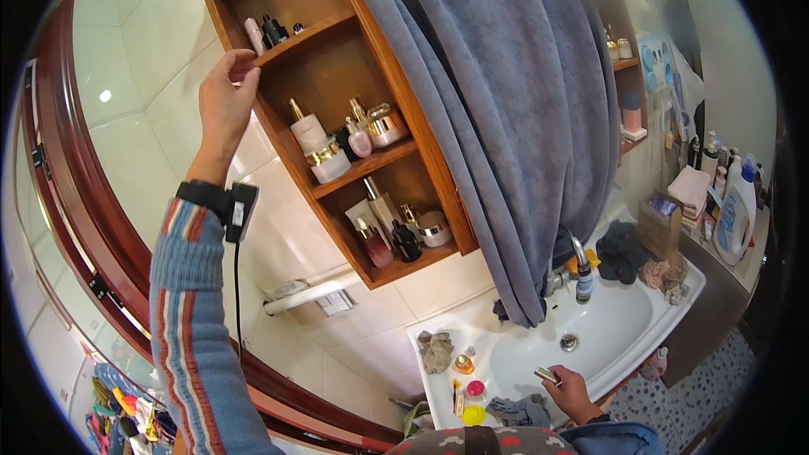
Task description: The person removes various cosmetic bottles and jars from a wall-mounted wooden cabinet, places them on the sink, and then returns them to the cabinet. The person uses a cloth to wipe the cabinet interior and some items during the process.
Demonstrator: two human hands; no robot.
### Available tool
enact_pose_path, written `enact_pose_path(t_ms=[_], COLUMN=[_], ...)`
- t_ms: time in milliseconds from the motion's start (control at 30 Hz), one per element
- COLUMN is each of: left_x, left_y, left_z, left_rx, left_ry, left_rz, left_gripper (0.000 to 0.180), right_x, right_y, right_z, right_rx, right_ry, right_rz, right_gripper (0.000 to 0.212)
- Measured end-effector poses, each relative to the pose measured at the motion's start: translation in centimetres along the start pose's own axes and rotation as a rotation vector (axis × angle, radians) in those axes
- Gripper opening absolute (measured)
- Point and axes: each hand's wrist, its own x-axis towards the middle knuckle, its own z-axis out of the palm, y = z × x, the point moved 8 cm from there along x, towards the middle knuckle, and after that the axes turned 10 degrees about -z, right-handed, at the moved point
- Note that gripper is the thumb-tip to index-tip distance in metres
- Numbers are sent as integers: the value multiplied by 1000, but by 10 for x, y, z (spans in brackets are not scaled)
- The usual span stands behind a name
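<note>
My left hand (226, 105) is raised at the left edge of the wooden wall cabinet (341, 0). Its fingers and thumb are bent together beside the top shelf's board, and whatever may be between them is hidden. Just above the fingertips stand a pale pink tube (254, 35) and a black bottle (272, 31). Low over the front of the white sink (619, 354), my right hand (573, 396) is closed around a small gold-and-dark tube (548, 376), whose end sticks out past the fingers.
Cosmetic jars (327, 160) and bottles (375, 243) fill the lower shelves. A grey towel (514, 101) hangs down to the faucet (581, 265). Small containers (476, 389) and cloths (518, 410) lie on the sink's left rim. A detergent bottle (735, 211) stands at right.
</note>
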Motion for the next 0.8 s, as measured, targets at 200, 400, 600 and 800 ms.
enact_pose_path(t_ms=[200,400,600,800], left_x=[75,147,183,187], left_y=[-44,-103,-159,-160], left_z=[14,67,98,101], left_rx=[97,289,425,391], left_ry=[85,-60,-130,-159], left_rz=[51,-26,-217,-271], left_gripper=[29,57,64,47], right_x=[-4,-22,-29,-37], right_y=[28,59,58,60], right_z=[21,38,46,34], right_rx=[38,-83,-87,-104], right_ry=[87,2,-65,25], right_rz=[2,74,-5,47], right_gripper=[27,29,32,33])
